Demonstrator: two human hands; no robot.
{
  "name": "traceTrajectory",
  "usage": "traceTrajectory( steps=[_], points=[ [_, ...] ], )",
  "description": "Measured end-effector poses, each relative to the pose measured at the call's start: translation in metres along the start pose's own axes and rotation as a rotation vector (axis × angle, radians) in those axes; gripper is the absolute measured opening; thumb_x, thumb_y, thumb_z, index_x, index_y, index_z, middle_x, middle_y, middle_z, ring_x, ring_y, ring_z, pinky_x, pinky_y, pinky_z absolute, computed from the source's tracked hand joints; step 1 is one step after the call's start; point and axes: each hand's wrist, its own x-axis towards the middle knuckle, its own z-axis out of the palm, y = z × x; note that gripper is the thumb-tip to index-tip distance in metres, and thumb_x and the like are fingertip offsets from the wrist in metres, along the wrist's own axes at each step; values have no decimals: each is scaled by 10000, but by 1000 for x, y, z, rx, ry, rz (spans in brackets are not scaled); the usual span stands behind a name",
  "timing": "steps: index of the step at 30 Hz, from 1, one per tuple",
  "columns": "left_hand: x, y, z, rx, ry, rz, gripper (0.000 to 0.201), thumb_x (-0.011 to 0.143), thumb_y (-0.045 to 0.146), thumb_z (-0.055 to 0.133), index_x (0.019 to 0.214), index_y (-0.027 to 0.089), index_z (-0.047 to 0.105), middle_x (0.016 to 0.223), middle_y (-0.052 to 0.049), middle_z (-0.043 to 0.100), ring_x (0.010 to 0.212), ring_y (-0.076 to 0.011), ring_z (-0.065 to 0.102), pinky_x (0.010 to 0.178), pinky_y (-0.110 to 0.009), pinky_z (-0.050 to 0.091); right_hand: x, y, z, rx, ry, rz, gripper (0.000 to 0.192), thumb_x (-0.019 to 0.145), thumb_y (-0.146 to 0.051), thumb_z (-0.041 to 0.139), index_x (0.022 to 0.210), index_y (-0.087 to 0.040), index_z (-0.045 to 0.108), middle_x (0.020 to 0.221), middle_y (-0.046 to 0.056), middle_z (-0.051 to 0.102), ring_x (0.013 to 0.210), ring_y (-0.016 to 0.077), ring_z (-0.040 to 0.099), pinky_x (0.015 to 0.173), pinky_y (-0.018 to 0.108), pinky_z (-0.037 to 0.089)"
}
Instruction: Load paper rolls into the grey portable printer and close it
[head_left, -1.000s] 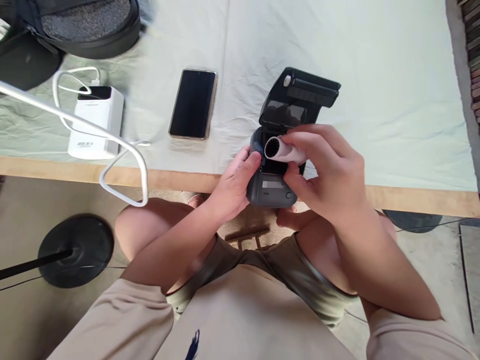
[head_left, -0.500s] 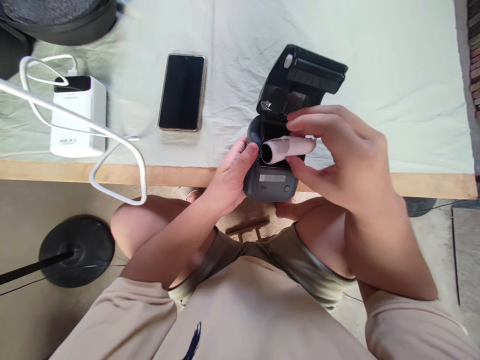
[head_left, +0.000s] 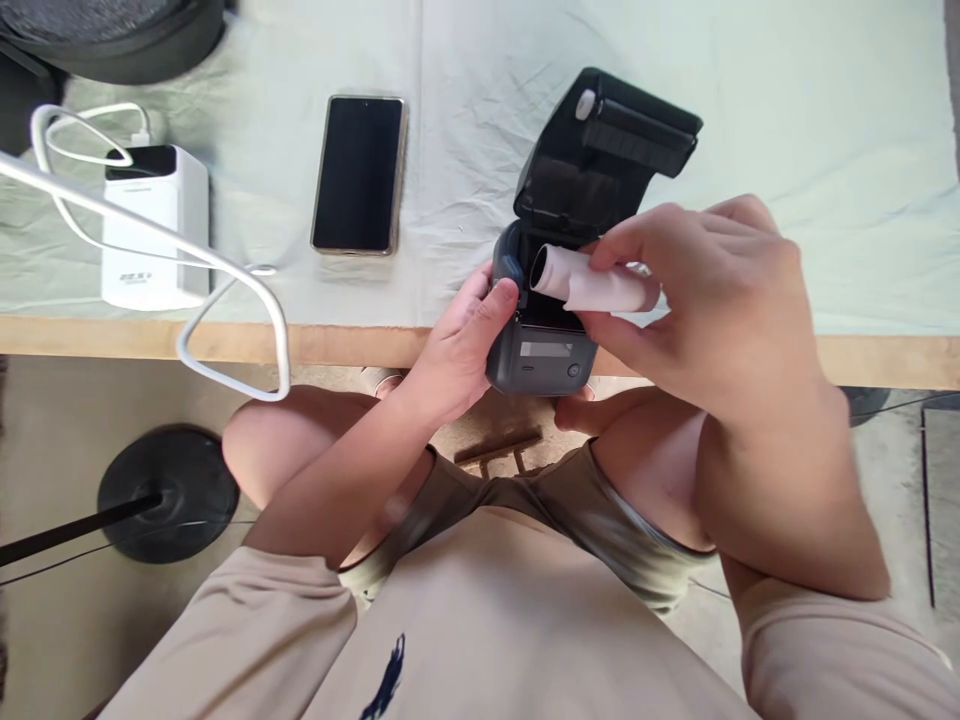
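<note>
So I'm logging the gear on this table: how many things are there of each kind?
Printers: 1, the dark printer, lid open, steadied by the left hand
Paper rolls: 1, the paper roll in the right hand
Phones: 1, the phone
Power banks: 1, the white power bank
Total: 4

A pale green cloth is covering the bench, leaving its bare wooden edge showing along the front. Soft, even light is falling across it. Below, a grey concrete floor is carrying a round black stand base.
</note>
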Motion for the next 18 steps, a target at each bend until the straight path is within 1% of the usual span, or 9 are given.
traceTrajectory(
  steps=[3, 5, 7, 9, 12, 13, 14, 16, 18],
  points=[
    [-1, -1, 0, -1, -20, 32, 174, 1133, 324, 739, 1220, 180, 784, 1270, -85, 867, 1458, -335, 775, 1168, -446, 712, -1, 1, 9, -10, 0, -11, 72, 1028, -261, 685, 1055, -284, 622, 853, -2, 782, 850, 283, 792, 896, 472, 555],
    [-2, -1, -1, -4, -20, 42, 167, 1132, 336, 751, 1192, 183, 784, 1234, -77, 872, 1463, -318, 772, 1187, -422, 698, -1, 2, 13, 12, -24, -4, 48, 1051, -236, 657, 1051, -275, 631, 947, 18, 829, 909, 281, 810, 916, 477, 562],
    [-1, -2, -3, -9, 4, 31, 174, 1129, 357, 763, 1183, 194, 789, 1258, -66, 871, 1509, -312, 741, 1232, -419, 669, -1, 4, 14, 60, -39, -31, 47, 1052, -236, 661, 1058, -279, 643, 1084, 23, 876, 1055, 302, 845, 952, 487, 576],
    [0, -2, -4, -13, 29, 15, 193, 1117, 384, 778, 1180, 203, 801, 1272, -57, 874, 1569, -324, 694, 1273, -426, 638, -1, 4, 14, 110, 15, -77, 71, 1039, -227, 676, 1054, -291, 651, 1114, -9, 893, 1144, 307, 863, 964, 488, 585],
    [2, -1, -5, -24, 32, -31, 286, 1101, 498, 779, 1180, 224, 807, 1223, -57, 893, 1616, -364, 640, 1302, -462, 611, -2, -1, 14, 201, 155, -59, 118, 1060, -192, 654, 1027, -305, 658, 1016, -55, 888, 996, 261, 885, 924, 468, 593],
    [3, 0, -5, -30, 16, -51, 337, 1090, 550, 779, 1195, 231, 803, 1219, -61, 896, 1616, -378, 635, 1302, -479, 609, -3, -4, 15, 240, 179, -56, 119, 1070, -198, 653, 1024, -308, 662, 1009, -57, 890, 962, 250, 887, 913, 462, 594],
    [3, 1, -5, -35, -4, -66, 391, 1065, 600, 795, 1209, 237, 797, 1222, -67, 896, 1603, -391, 641, 1292, -490, 614, -4, -6, 16, 275, 185, -71, 111, 1080, -218, 658, 1022, -311, 669, 1017, -57, 896, 980, 248, 893, 919, 460, 594],
    [2, 3, -5, -31, -42, -75, 464, 993, 645, 861, 1221, 249, 780, 1229, -77, 890, 1538, -398, 690, 1244, -496, 643, -7, -10, 20, 304, 136, -120, 62, 1098, -290, 683, 1050, -328, 698, 1063, -59, 911, 1117, 262, 898, 988, 468, 596],
    [-1, 5, -5, -3, -48, -58, 450, 936, 579, 933, 1208, 262, 767, 1202, -74, 884, 1399, -376, 775, 1149, -487, 686, -9, -10, 23, 289, 67, -158, 48, 1107, -352, 694, 1121, -354, 740, 1106, -61, 919, 1269, 282, 870, 1080, 492, 586]
  ],
)
